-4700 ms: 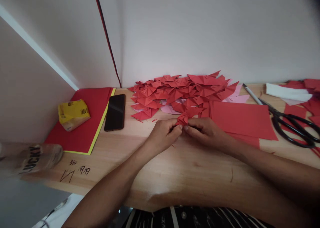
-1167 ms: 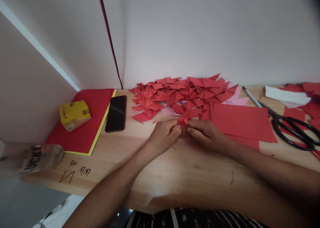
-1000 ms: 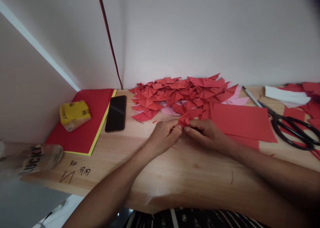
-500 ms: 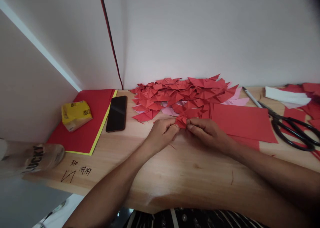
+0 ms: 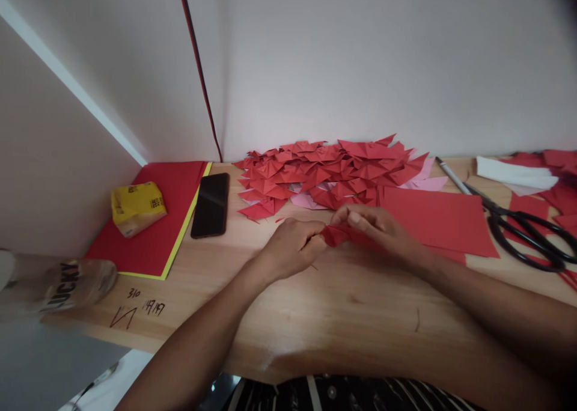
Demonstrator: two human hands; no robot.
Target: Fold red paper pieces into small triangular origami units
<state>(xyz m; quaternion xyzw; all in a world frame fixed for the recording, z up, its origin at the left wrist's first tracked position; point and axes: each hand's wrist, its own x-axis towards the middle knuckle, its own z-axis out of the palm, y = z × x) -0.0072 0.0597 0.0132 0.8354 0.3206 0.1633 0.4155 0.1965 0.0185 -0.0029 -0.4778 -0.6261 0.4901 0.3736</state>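
My left hand (image 5: 297, 247) is closed in a pinch on one end of a small piece of folded red paper (image 5: 334, 235), just above the table. My right hand (image 5: 377, 226) curls over the other end, its thumb and fingers bent about the paper and partly hiding it. Right behind both hands spreads a heap of folded red paper figures (image 5: 315, 169) with pointed wings. Beside my right hand lies a stack of flat red paper sheets (image 5: 437, 222).
Black-handled scissors (image 5: 523, 228) and a grey pen (image 5: 452, 175) lie at the right, near a folded white paper (image 5: 516, 173). On the left are a phone (image 5: 210, 205), a yellow packet (image 5: 137, 207) on red sheets (image 5: 153, 255), and a clear bottle (image 5: 67, 283). A wall stands behind.
My right hand has turned and shifted slightly right, its fingers now curled over the paper. The folded paper has swung round, stretching from my left fingertips toward my right palm.
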